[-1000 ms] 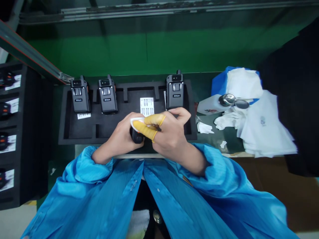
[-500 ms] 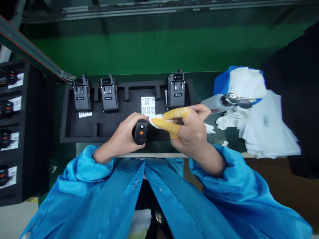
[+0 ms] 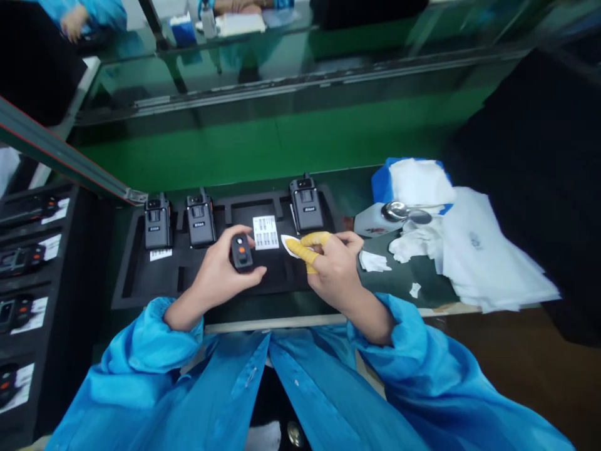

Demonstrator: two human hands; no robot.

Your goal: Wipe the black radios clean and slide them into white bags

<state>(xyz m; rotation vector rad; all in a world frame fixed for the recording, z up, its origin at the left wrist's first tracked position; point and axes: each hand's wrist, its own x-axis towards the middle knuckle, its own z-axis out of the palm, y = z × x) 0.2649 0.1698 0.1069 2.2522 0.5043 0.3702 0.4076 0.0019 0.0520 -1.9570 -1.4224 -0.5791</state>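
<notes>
My left hand (image 3: 213,269) is closed round the sides of a black two-way radio (image 3: 242,254), whose end with an orange button faces me. My right hand (image 3: 335,266), with yellow finger cots on some fingers, pinches a folded white wipe (image 3: 287,244). A gap separates the wipe from the held radio. Both hands are over a black foam tray (image 3: 277,272). In its slots lie two radios (image 3: 158,222) (image 3: 201,220) on the left and one radio (image 3: 307,205) on the right. A white label sheet (image 3: 266,232) lies between my hands.
On the right are a blue box of white wipes (image 3: 420,178), a bottle with a metal top (image 3: 373,219), crumpled wipes (image 3: 413,241) and white bags (image 3: 488,250). More radios sit in a black rack (image 3: 56,313) at left. Beyond the glass, a co-worker's hand (image 3: 74,24) shows.
The view has tilted up, bringing the bench beyond into sight. My left hand has moved the radio forward and left over the tray, widening the gap to the wipe in my right hand.
</notes>
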